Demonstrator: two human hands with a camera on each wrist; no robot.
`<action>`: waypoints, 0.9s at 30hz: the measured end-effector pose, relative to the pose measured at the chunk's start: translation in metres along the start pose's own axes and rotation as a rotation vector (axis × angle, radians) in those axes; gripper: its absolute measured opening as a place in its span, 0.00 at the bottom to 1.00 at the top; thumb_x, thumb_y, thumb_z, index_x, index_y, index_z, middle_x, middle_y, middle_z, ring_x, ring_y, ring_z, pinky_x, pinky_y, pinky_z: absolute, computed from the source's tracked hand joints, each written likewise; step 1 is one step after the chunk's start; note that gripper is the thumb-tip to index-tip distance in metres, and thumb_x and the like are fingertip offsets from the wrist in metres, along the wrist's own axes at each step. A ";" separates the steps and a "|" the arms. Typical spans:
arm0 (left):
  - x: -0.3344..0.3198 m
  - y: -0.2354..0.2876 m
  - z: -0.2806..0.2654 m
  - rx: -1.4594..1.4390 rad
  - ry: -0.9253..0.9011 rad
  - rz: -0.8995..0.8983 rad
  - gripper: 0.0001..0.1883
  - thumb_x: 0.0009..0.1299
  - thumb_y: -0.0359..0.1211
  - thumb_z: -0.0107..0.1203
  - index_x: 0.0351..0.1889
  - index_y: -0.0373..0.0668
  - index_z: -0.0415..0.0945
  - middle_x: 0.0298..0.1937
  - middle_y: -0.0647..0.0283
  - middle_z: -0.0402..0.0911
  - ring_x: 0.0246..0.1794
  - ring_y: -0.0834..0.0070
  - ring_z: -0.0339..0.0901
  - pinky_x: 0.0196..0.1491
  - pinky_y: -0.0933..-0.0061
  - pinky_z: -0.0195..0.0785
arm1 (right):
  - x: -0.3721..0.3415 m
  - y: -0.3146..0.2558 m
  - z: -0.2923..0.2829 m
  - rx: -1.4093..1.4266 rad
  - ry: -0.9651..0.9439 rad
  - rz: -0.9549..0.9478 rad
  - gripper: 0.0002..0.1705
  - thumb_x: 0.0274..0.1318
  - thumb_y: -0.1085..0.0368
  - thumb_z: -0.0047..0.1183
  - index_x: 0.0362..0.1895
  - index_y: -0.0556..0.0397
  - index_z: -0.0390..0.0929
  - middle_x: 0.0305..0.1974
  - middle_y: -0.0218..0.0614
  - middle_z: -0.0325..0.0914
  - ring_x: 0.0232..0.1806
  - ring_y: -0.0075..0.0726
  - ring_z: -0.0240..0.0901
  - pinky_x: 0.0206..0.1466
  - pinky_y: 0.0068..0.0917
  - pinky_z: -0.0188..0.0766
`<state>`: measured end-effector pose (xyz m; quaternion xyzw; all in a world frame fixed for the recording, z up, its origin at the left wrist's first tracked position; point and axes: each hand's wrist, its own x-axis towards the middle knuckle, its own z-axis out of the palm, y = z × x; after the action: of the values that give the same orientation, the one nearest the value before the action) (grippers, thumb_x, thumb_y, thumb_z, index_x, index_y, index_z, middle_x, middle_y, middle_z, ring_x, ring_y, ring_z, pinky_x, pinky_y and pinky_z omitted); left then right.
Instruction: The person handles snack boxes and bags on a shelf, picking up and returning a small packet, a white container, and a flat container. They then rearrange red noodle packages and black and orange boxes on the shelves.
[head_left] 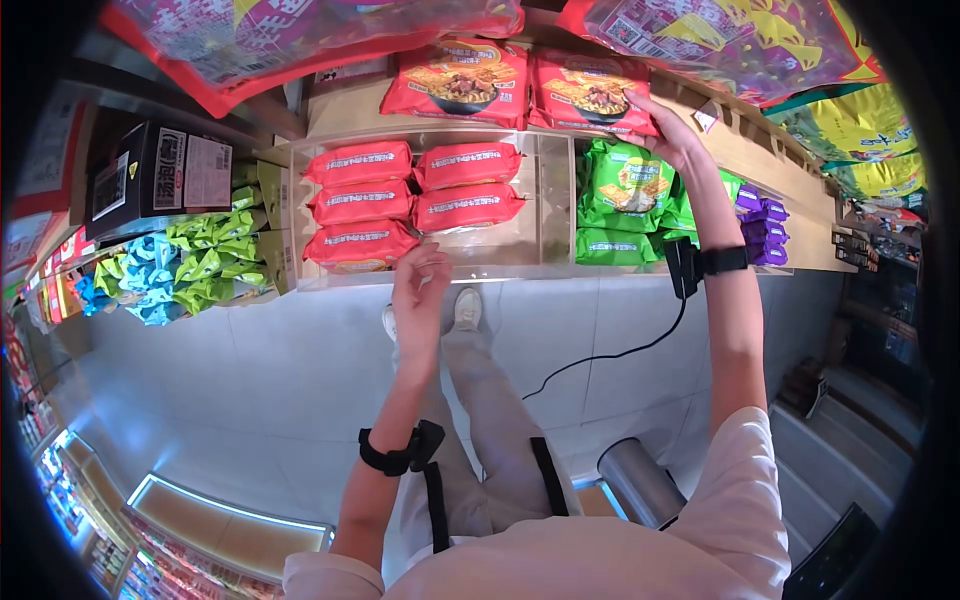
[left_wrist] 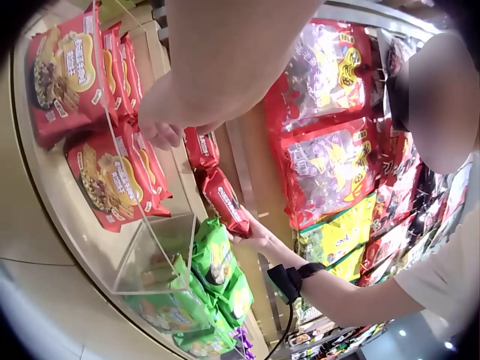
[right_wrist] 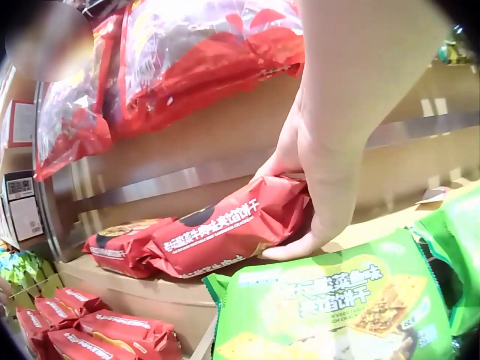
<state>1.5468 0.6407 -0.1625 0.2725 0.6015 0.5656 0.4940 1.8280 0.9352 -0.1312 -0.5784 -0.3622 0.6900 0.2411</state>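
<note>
Head view: your right hand (head_left: 672,138) grips the right end of a red pack (head_left: 588,88) at the ledge (head_left: 345,108), behind the green packs (head_left: 628,185). Your left hand (head_left: 420,285), fingers loosely curled round nothing, is by the lower red packs (head_left: 360,202). A clear divider (head_left: 557,205) parts red from green; big bags (head_left: 300,38) lie beyond; a cable (head_left: 640,348) hangs from your right wrist.

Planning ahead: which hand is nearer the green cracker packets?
Right. The right hand is just behind the green cracker packets, gripping a red cracker packet; the left hand is well left of them.
</note>
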 end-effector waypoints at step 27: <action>0.013 -0.006 -0.036 -0.087 0.113 -0.111 0.10 0.69 0.30 0.47 0.47 0.39 0.71 0.42 0.64 0.76 0.44 0.77 0.73 0.46 0.74 0.66 | -0.017 0.028 0.139 -0.841 0.790 -1.280 0.18 0.55 0.60 0.54 0.41 0.61 0.68 0.31 0.45 0.70 0.36 0.48 0.68 0.41 0.37 0.65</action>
<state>1.5107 0.6358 -0.1767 0.1846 0.6174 0.5775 0.5012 1.6988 0.8747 -0.1328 -0.5019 -0.7336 -0.0222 0.4576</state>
